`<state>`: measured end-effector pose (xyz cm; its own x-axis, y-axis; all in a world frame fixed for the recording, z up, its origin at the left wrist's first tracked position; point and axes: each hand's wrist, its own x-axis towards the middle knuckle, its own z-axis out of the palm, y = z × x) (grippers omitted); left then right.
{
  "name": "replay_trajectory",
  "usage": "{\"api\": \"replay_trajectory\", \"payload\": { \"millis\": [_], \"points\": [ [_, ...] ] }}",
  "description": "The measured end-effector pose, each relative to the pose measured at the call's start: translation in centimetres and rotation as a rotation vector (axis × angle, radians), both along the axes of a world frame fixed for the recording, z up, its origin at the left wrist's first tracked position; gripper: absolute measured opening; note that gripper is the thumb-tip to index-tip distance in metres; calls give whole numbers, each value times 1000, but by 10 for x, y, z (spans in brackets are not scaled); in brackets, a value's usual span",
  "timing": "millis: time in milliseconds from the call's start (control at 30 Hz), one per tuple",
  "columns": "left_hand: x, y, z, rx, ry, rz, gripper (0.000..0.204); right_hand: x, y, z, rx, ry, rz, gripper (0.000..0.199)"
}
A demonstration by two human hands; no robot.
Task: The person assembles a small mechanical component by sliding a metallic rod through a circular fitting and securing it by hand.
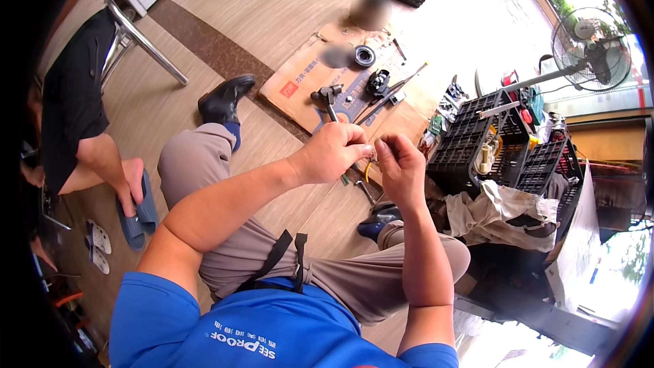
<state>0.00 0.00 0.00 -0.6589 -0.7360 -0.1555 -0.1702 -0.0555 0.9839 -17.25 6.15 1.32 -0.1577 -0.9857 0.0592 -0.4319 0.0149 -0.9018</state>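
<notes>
While the left hand (332, 152) is pinched narrow at frame centre, the right hand (403, 165) is pinched likewise just beside it; whether either holds a part cannot be told. Just above, a grey metal T-headed tool (329, 93) lies on a flattened brown cardboard sheet (305, 72).

Tool (328, 93) looks metallic; cardboard sheet (304, 105) matt; crates (455, 157) plastic — boot (223, 100) smooth, glossy.

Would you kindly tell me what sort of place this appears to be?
Probably a small repair workshop: a hammer-like tool and a dark ring-shaped part lie on flattened cardboard near loaded black crates.
</notes>
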Motion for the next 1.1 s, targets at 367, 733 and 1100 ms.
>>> {"api": "replay_trajectory", "payload": {
  "millis": [367,733,1100],
  "points": [
    [2,-1,-13,130,46,36,11,5,1,1,-11,-44,-26,8],
    [3,-2,-5,219,64,2,12,5,1,1,-16,13,-21,9],
    [7,-8,6,407,266,166,13,18,8,-5,42,-85,74,8]
  ]
}}
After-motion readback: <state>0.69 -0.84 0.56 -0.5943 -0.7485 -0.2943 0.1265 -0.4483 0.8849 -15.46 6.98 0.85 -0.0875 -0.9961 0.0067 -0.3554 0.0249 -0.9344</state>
